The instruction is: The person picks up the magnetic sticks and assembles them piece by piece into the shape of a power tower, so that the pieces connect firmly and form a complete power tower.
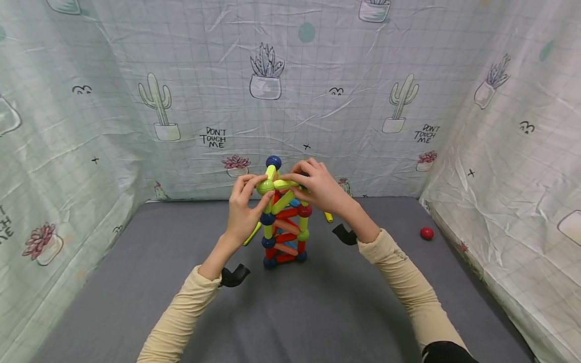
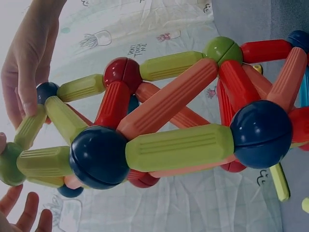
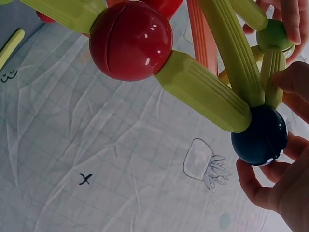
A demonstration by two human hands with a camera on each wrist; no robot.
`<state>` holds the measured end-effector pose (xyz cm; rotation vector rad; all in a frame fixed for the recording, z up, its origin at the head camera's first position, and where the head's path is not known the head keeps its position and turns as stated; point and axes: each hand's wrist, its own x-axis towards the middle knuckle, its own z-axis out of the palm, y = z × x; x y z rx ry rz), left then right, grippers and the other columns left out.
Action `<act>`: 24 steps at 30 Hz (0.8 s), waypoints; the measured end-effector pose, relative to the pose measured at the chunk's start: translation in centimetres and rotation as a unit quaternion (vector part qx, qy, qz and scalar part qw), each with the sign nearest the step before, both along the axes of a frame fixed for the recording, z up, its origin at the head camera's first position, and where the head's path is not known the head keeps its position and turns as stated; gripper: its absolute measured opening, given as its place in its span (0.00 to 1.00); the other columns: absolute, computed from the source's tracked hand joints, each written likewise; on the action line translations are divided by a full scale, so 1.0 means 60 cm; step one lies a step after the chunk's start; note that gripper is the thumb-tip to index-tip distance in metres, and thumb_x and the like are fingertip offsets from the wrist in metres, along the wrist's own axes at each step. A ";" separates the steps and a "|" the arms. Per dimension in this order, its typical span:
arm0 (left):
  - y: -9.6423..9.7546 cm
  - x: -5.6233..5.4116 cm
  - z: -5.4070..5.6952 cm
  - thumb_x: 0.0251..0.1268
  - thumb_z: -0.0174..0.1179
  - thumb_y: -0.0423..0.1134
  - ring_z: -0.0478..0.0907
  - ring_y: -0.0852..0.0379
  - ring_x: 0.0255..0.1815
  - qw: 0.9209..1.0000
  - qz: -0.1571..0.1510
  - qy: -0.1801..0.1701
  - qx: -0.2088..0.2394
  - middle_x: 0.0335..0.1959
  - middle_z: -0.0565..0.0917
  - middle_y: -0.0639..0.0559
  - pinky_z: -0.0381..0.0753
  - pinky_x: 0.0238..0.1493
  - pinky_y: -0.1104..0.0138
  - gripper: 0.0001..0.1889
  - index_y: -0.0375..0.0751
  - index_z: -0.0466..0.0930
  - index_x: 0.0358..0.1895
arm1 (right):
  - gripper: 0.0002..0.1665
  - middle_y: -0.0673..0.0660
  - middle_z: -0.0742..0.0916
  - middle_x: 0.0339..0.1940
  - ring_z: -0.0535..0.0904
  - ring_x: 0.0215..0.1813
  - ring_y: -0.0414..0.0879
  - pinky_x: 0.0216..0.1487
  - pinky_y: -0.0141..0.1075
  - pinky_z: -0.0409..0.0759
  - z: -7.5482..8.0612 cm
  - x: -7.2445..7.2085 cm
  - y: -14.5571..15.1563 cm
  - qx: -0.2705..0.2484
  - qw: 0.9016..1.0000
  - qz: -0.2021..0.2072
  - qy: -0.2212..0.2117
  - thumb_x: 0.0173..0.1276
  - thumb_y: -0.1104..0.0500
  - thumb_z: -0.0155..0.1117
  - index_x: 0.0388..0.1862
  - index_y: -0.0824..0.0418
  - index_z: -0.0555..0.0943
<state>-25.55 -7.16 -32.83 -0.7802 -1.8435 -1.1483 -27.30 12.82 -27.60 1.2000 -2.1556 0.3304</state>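
Note:
A tall tower of magnetic building sticks and balls [image 1: 286, 237] stands upright on the grey table, red and salmon low down, yellow-green near the top. My left hand [image 1: 239, 214] pinches a green ball [image 1: 266, 187] at the upper front left corner between thumb and fingers. A short yellow-green stick [image 1: 285, 184] runs from that ball toward the right. At its other end is a dark blue ball [image 3: 260, 135], which my right hand [image 1: 324, 187] grips, with one finger against the stick. Another blue ball [image 1: 273, 162] tops the tower behind.
Loose yellow-green sticks lie behind the tower, one stick [image 1: 252, 234] to its left and another stick [image 1: 329, 217] to its right. A red ball [image 1: 426, 233] sits toward the table's right edge. Patterned cloth [image 1: 308, 65] hangs around the back and sides.

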 end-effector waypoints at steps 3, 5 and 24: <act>-0.002 0.001 -0.009 0.50 0.63 0.30 0.69 0.47 0.40 1.000 0.010 -0.014 0.002 0.44 0.71 0.38 0.67 0.38 0.59 0.24 0.35 0.71 0.54 | 0.21 0.56 0.78 0.41 0.68 0.42 0.49 0.42 0.43 0.66 -0.003 0.000 0.003 -0.020 1.000 0.005 0.002 0.56 0.60 0.64 0.51 0.57 0.78; -0.003 0.009 -0.015 0.48 0.64 0.30 0.70 0.44 0.41 0.999 0.018 -0.036 0.004 0.44 0.71 0.36 0.69 0.38 0.59 0.27 0.33 0.68 0.55 | 0.27 0.58 0.77 0.45 0.68 0.46 0.51 0.46 0.45 0.67 -0.010 0.000 0.009 -0.048 0.999 0.006 -0.012 0.55 0.60 0.65 0.56 0.59 0.74; -0.041 0.010 -0.107 0.49 0.65 0.39 0.76 0.52 0.34 0.990 0.046 -0.129 -0.030 0.34 0.81 0.45 0.74 0.30 0.65 0.18 0.40 0.76 0.45 | 0.22 0.67 0.75 0.55 0.75 0.53 0.59 0.49 0.40 0.76 -0.159 0.013 0.056 -0.249 0.856 0.061 -0.450 0.66 0.64 0.52 0.58 0.67 0.67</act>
